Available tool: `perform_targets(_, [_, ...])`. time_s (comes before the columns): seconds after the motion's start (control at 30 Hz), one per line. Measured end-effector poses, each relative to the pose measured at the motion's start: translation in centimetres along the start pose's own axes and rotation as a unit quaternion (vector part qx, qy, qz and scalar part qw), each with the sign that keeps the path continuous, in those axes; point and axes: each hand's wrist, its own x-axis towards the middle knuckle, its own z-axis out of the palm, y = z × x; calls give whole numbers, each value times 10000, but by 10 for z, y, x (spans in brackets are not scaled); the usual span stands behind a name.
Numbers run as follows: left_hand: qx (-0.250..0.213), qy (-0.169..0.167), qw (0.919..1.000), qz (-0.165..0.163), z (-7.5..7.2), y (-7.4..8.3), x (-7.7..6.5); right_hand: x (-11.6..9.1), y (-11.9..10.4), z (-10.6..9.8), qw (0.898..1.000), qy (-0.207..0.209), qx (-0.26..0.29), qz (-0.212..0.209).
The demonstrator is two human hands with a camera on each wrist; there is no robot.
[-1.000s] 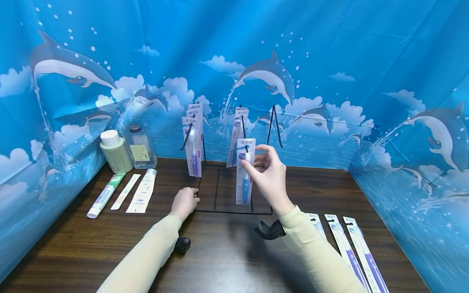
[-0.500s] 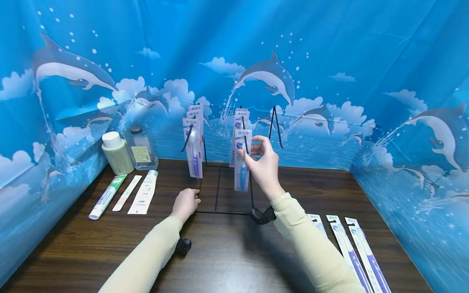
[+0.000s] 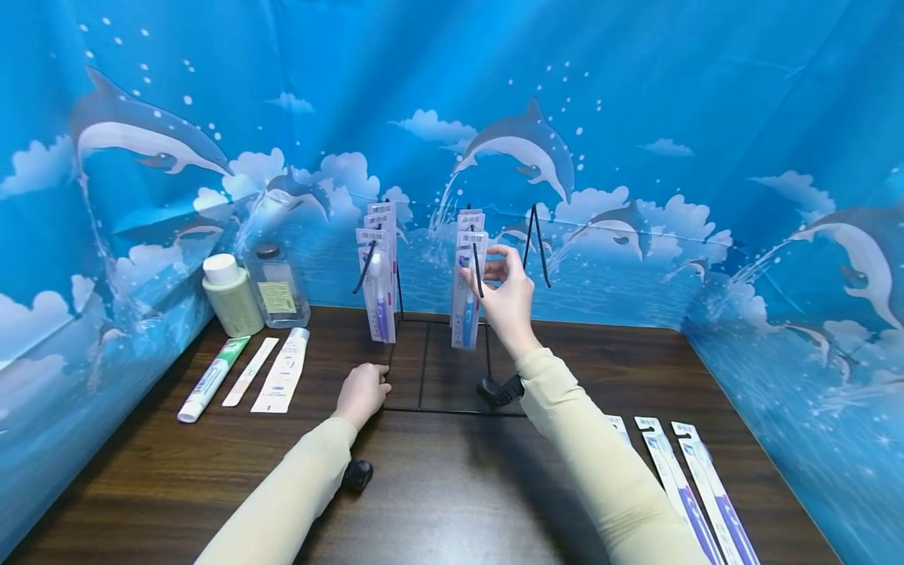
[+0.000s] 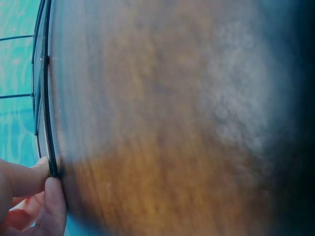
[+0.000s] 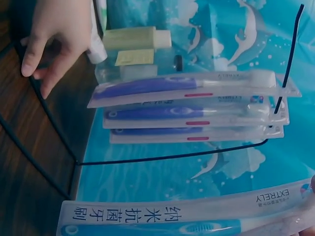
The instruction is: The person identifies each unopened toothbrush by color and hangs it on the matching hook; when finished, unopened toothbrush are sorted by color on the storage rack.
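Observation:
My right hand (image 3: 510, 302) pinches a blue toothbrush in a clear blister pack (image 3: 463, 328) at its upper right edge. The pack hangs upright on the middle hook (image 3: 478, 271) of a black wire display rack (image 3: 452, 411), overlapping other packs behind it. In the right wrist view its blue handle (image 5: 206, 227) runs along the bottom, with only fingertips showing at the right edge. My left hand (image 3: 362, 392) holds the rack's front left corner; in the left wrist view, thumb and finger (image 4: 55, 201) pinch the black wire.
Several packaged purple toothbrushes (image 3: 381, 310) hang on the left hook. The right hook (image 3: 540, 247) is bare. Packaged toothbrushes (image 3: 716, 486) lie at the right. A green bottle (image 3: 235, 302), a clear bottle (image 3: 280, 290), a toothpaste tube (image 3: 212, 380) and a white tube (image 3: 282, 373) are at the left.
My right hand has moved up and back, sliding the blue toothbrush pack along the middle hook toward the packs behind it. My left hand stays on the rack corner.

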Motion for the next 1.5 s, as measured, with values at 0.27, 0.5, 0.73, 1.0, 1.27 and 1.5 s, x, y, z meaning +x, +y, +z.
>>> perform_targets(0.27, [15, 95, 9999, 99, 3, 3, -1, 6, 5, -1, 9998, -51, -56, 161])
perform_targets(0.5, [26, 39, 10000, 52, 5, 4, -1, 8, 6, -3, 9995, -135, -160, 256])
perform_targets(0.73, [54, -7, 9999, 97, 7, 4, 2, 3, 7, -10, 9987, -87, -199, 463])
perform_targets(1.0, [90, 80, 9999, 112, 4, 1, 1, -12, 9, -27, 9979, -262, -414, 412])
perform_targets(1.27, [108, 136, 9998, 87, 1, -2, 1, -30, 4, -53, 9967, -524, -586, 200])
perform_targets(1.5, [98, 66, 9999, 66, 2, -2, 1, -54, 1, -87, 9947, -549, -859, 128])
